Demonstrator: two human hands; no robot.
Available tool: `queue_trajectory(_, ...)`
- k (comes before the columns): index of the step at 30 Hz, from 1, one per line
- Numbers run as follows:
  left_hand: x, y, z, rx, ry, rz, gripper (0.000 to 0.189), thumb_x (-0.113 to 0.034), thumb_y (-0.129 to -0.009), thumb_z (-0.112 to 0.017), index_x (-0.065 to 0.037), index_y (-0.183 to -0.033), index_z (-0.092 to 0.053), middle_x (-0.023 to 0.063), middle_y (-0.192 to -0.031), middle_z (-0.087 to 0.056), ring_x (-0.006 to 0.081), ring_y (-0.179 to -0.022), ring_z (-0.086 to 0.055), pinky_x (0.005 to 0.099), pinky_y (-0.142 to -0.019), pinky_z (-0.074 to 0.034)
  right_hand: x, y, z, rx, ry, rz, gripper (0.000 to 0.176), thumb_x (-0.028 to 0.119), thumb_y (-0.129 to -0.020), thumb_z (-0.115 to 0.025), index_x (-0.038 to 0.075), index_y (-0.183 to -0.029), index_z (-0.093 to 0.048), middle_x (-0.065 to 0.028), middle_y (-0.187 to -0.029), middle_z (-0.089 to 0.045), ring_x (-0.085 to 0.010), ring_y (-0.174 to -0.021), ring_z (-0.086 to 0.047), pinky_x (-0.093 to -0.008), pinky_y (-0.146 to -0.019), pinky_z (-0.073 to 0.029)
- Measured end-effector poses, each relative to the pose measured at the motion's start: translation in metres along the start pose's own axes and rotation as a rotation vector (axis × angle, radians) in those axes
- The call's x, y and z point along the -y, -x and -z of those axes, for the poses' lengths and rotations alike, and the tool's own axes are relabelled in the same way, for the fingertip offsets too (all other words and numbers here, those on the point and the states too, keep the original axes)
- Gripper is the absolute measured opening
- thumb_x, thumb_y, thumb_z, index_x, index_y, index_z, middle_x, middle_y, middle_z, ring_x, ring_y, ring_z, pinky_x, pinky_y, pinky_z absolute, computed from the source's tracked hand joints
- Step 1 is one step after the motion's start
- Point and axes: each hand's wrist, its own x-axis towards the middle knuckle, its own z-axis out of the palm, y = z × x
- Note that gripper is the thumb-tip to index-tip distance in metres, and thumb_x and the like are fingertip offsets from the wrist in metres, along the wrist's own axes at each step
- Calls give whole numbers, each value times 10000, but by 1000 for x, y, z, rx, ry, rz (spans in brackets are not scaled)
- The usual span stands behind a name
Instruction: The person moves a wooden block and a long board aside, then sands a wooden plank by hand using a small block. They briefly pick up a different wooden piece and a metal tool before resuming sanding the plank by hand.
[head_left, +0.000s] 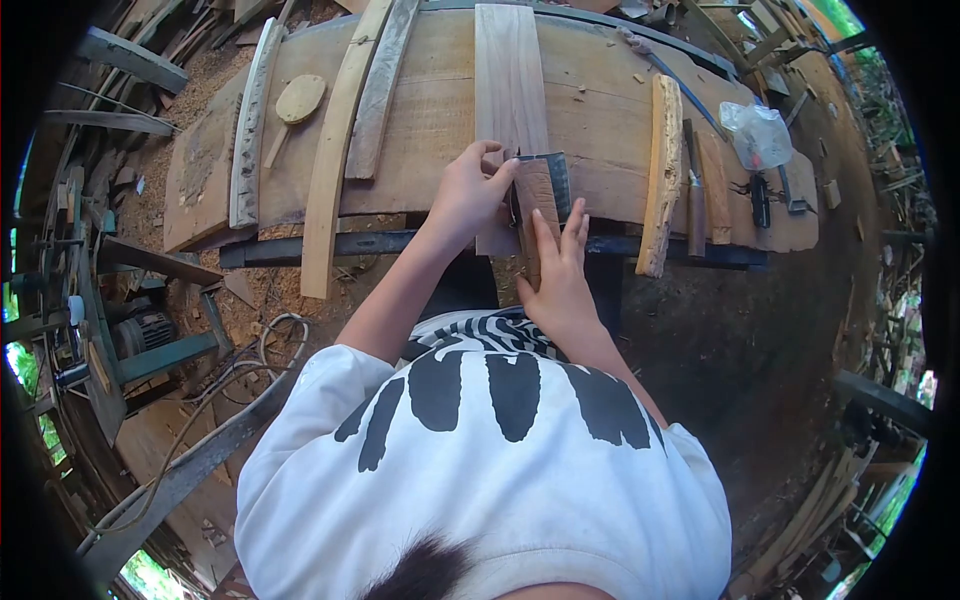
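My left hand is closed at the upper left edge of a dark sheet that looks like sandpaper, thumb and forefinger together there. A narrow brown wooden block lies against the sheet, whose dark edges show on both sides of it. My right hand grips the block's lower right part, with the thumb at the near end and fingers over its face. Beneath them a smooth, pale brown board runs away from me across the workbench. My hands hide part of the sheet and block.
On the wooden workbench, long wood strips lie left, beside a round wooden paddle. To the right are a rough wood piece, a chisel-like tool, a clear plastic bag and a hammer.
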Motion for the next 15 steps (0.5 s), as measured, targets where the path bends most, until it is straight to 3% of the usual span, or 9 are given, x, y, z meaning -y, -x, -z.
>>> queue_trajectory(2,-5,2,-3,51,27,62,492,-274,-939,-635,37,-1306,-536,249,-1066,-671,304,-961,-677,390,-829,-544,-3,-10,-7,-89,78,23,721,189,-866,-697,39,-1478,-348,-378,-1550,-36,-605,-1419,-71,-578,-1117,-322)
queue_trajectory(4,-5,-2,-12,-17,-303,-90,507,-322,-955,-593,34,-1312,-533,294,-1224,-591,364,-1191,-560,456,-1004,-443,-9,-25,-18,-176,156,47,693,234,-874,-689,34,-1460,-377,-390,-1536,-118,-604,-1415,-122,-571,-1113,-330)
queue_trajectory(5,-4,-6,-16,-17,-305,-92,507,-322,-955,-593,34,-1312,-533,294,-1224,-591,364,-1191,-560,456,-1004,-443,-14,-35,-26,-216,224,126,672,269,-877,-683,31,-1439,-403,-372,-1506,-217,-586,-1394,-195,-567,-1107,-340)
queue_trajectory(6,-3,-11,-21,-41,-322,-233,479,-317,-974,-569,17,-1315,-538,271,-1284,-553,376,-1237,-512,474,-1053,-393,-15,-40,-31,-255,291,204,654,303,-881,-678,27,-1419,-429,-353,-1475,-316,-569,-1373,-269,-562,-1101,-350)
queue_trajectory(7,-2,-16,-26,-63,-337,-375,452,-313,-994,-545,1,-1319,-542,248,-1345,-515,387,-1283,-463,492,-1102,-344,-12,-42,-35,-256,288,202,654,303,-881,-678,27,-1419,-429,-353,-1475,-316,-569,-1373,-269,-562,-1101,-350)
queue_trajectory(9,0,-26,-33,33,-328,-476,416,-324,-1004,-505,-23,-1278,-590,217,-1382,-511,381,-1334,-414,483,-1122,-317,-6,-46,-39,-351,347,162,590,237,-851,-707,13,-1355,-499,-288,-1427,-418,-501,-1278,-406,-526,-1062,-408)
queue_trajectory(10,-1,-28,-35,129,-315,-575,403,-335,-1014,-466,-47,-1238,-637,185,-1419,-507,374,-1384,-365,475,-1141,-290,-8,-48,-38,-351,346,161,590,237,-851,-707,13,-1355,-499,-288,-1427,-418,-501,-1278,-406,-526,-1062,-408)
queue_trajectory(14,-2,-37,-24,265,-379,-652,472,-365,-1029,-346,-94,-1125,-720,144,-1419,-537,331,-1409,-362,461,-1162,-265,-14,-54,-31,-371,63,167,516,141,-796,-734,-3,-1266,-576,-257,-1359,-475,-433,-1165,-480,-477,-987,-463)
queue_trajectory(15,0,-41,-19,265,-376,-796,490,-356,-1020,-323,-94,-1062,-735,142,-1331,-594,319,-1365,-418,452,-1144,-295,-14,-57,-29,-377,48,195,490,113,-776,-742,-7,-1230,-603,-259,-1332,-487,-422,-1143,-490,-468,-959,-477)
